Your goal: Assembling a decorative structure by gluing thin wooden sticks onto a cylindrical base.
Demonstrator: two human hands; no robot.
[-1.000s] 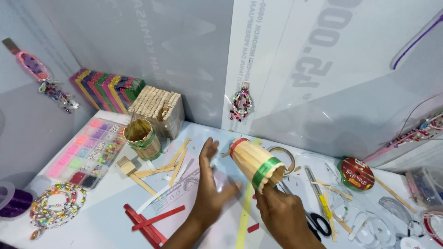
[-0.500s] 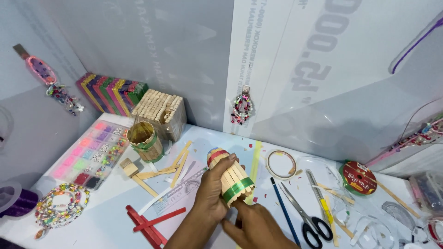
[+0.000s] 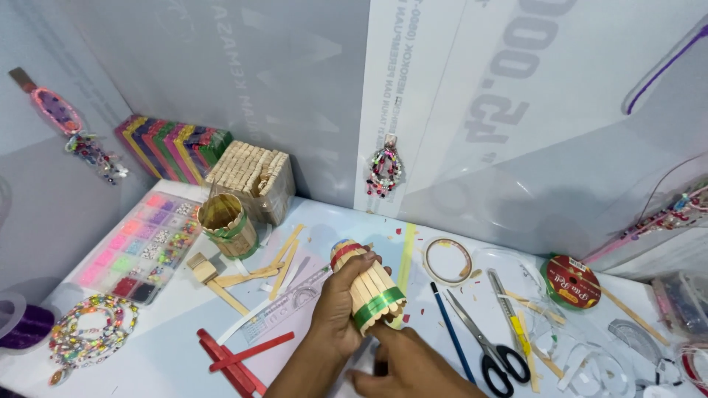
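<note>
A cylinder of wooden craft sticks [image 3: 366, 284], banded with green ribbon near one end and red near the other, lies tilted over the white table [image 3: 169, 354]. My left hand [image 3: 335, 309] wraps around its side and holds it. My right hand [image 3: 402, 365] sits just below, fingers pressed against the green-banded end. A finished stick cup with a green band [image 3: 227, 225] stands upright to the left.
Loose wooden sticks [image 3: 254, 273] and red sticks [image 3: 236, 357] lie left of my hands. A bead organiser box [image 3: 136, 247] and a bead necklace [image 3: 92, 332] are at far left. Scissors [image 3: 487, 343], a blue pencil [image 3: 450, 332], a tape ring [image 3: 448, 259] and a ribbon spool [image 3: 569, 281] lie right.
The stick cylinder has come left and lower, from my right hand into my left hand's grasp. My right hand has dropped beneath its green end.
</note>
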